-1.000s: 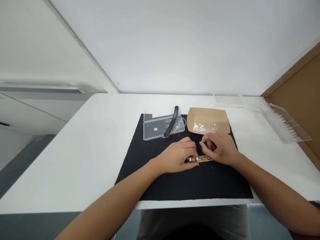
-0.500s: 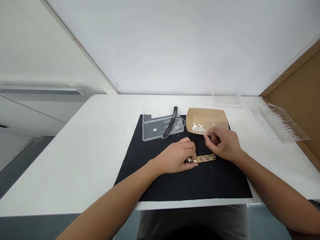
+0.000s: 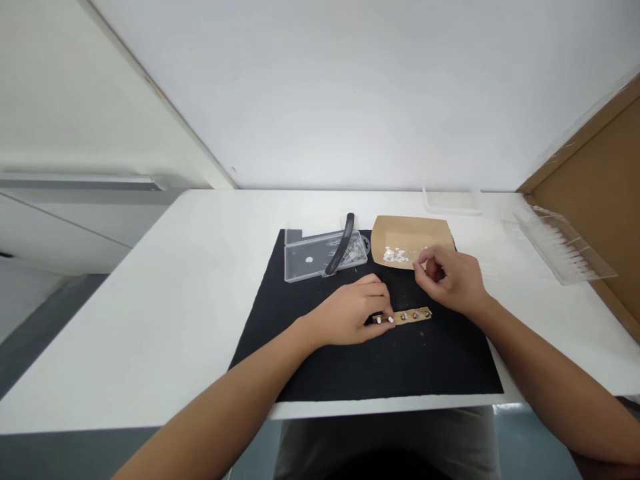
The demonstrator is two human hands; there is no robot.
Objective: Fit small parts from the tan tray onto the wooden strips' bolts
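My left hand grips the left part of a narrow tan strip lying on the black mat. Small round metal pieces show along the strip's right half, and two small white pieces sit by my fingertips. Closed in a pinch, my right hand hovers over the front right corner of a brown paper tray. Whatever lies between its fingertips is too small to make out. Inside the tray are many small white flakes.
Left of the tray stands an open clear plastic case with small clear pieces inside. A curved black bar rests across it. To the right lie a clear packet of white nail-shaped tips and a cardboard panel. A clear container stands behind.
My right hand has shifted slightly up and right, away from the strip and closer to the tray's corner. The left hand stays on the strip.
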